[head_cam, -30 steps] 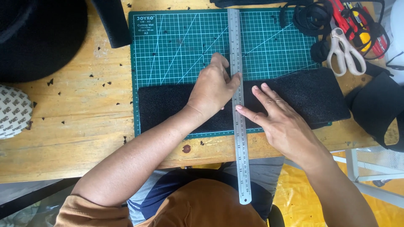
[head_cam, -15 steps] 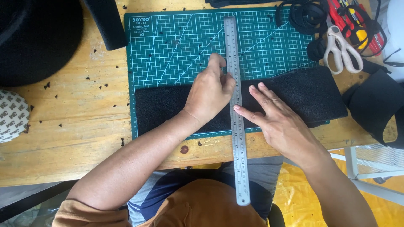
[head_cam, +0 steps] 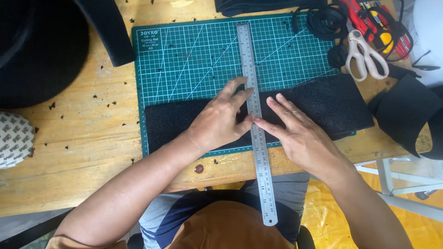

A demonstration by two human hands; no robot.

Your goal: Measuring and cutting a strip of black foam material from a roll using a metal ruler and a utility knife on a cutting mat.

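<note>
A long steel ruler (head_cam: 256, 152) lies front to back across a green cutting mat (head_cam: 194, 60) and over the table's near edge. Under it a strip of black fabric (head_cam: 332, 103) stretches across the mat's lower part. My left hand (head_cam: 219, 120) presses flat on the fabric, its fingertips touching the ruler's left edge. My right hand (head_cam: 302, 138) lies flat on the fabric just right of the ruler, fingers spread, its index finger against the ruler. Neither hand grips anything.
White-handled scissors (head_cam: 362, 55), black cord (head_cam: 325, 20) and red-handled tools (head_cam: 374, 18) lie at the back right. Black fabric pieces (head_cam: 406, 115) sit at the right edge, a large black hat (head_cam: 39, 50) at the back left, a patterned round object (head_cam: 14, 138) at the left. Small black scraps dot the wooden table (head_cam: 78, 152).
The ruler has shifted slightly to the left on the mat with both hands following it. The fabric strip stays in place.
</note>
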